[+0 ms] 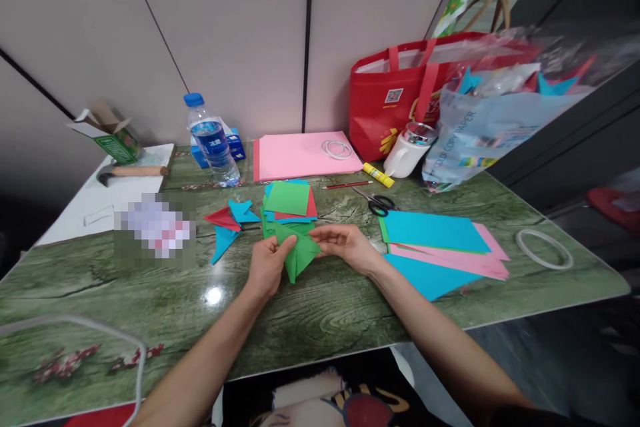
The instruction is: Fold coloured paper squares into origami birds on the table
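A folded piece of green paper is held up between my two hands, just above the table's middle. My left hand pinches its left side, the thumb lying over the front. The fingers of my right hand close on its right corner. Right behind the paper lies a stack of coloured paper squares, a green one on top and blue and red edges below. To the left of the stack rest several folded paper shapes: a red one and blue ones.
Black-handled scissors, a pencil and a yellow glue stick lie behind my right hand. Blue and pink sheets spread to the right. A water bottle, a white mug and a red bag stand along the back. A hammer lies left.
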`<state>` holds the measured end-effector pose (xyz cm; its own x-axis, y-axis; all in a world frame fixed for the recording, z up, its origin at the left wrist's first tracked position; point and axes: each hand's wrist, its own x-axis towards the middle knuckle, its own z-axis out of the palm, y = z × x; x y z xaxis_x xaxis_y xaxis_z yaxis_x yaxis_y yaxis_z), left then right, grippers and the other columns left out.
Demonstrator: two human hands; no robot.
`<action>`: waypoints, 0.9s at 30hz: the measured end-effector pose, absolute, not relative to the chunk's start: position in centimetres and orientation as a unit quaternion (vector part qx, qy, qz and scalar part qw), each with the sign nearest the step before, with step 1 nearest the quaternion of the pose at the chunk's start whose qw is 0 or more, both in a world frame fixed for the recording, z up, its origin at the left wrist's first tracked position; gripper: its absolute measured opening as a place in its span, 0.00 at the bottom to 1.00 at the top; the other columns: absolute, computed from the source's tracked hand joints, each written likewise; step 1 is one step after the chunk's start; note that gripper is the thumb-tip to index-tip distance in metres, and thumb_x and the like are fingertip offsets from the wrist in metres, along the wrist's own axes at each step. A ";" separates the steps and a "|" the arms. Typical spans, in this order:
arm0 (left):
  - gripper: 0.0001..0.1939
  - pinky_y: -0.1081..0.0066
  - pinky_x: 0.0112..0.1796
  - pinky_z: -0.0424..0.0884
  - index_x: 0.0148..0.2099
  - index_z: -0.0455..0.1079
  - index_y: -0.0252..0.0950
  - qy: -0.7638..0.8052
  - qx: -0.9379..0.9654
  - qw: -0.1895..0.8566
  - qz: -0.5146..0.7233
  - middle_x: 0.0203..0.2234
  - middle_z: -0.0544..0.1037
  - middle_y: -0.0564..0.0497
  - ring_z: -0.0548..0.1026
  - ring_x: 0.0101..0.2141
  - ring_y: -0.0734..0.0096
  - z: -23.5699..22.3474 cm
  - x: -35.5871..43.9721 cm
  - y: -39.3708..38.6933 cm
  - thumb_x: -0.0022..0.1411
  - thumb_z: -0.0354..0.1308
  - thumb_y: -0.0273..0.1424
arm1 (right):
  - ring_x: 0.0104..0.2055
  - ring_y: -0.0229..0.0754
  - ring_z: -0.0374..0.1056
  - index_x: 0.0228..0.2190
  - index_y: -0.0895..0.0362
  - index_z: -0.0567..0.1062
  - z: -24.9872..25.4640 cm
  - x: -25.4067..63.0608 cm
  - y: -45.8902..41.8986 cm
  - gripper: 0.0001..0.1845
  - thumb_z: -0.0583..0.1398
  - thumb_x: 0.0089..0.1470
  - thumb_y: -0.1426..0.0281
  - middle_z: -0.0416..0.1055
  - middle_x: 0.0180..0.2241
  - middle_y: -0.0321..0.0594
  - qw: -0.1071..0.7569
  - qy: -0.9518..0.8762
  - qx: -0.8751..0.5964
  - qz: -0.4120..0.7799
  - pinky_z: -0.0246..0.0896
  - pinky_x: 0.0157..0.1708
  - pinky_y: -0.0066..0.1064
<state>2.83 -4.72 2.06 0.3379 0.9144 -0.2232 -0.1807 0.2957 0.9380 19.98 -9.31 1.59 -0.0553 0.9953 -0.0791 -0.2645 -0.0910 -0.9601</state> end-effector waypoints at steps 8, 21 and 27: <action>0.16 0.70 0.29 0.71 0.28 0.74 0.30 0.395 0.430 0.701 0.409 0.22 0.78 0.49 0.74 0.23 0.69 2.5 2.8 -4.6 0.40 0.69 0.38 | 0.35 0.39 0.71 0.34 0.55 0.77 1.6 20.1 -9.1 0.15 0.66 0.40 0.68 0.74 0.31 0.37 0.522 -0.440 -0.451 0.576 0.70 0.36 0.35; 0.17 0.75 0.23 0.64 0.23 0.70 0.30 0.382 0.475 0.738 0.288 0.18 0.74 0.51 0.68 0.19 0.75 3.2 2.4 -5.1 0.40 0.68 0.40 | 0.35 0.38 0.66 0.33 0.55 0.75 2.8 19.9 -9.8 0.09 0.59 0.52 0.64 0.70 0.34 0.39 0.474 -0.614 -0.464 0.427 0.61 0.34 0.30; 0.21 0.78 0.18 0.50 0.16 0.60 0.33 0.458 0.626 0.511 0.370 0.11 0.59 0.58 0.55 0.16 0.81 2.7 2.8 -5.5 0.48 0.61 0.43 | 0.22 0.33 0.60 0.27 0.58 0.69 1.5 18.7 -9.4 0.14 0.64 0.44 0.61 0.64 0.21 0.31 0.480 -0.509 -0.528 0.482 0.57 0.22 0.25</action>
<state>2.83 -5.46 2.70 0.3056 0.9521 -0.0049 0.1960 -0.0579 0.9789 18.73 -9.36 1.52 0.0174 0.9996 -0.0204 0.0749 -0.0217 -0.9970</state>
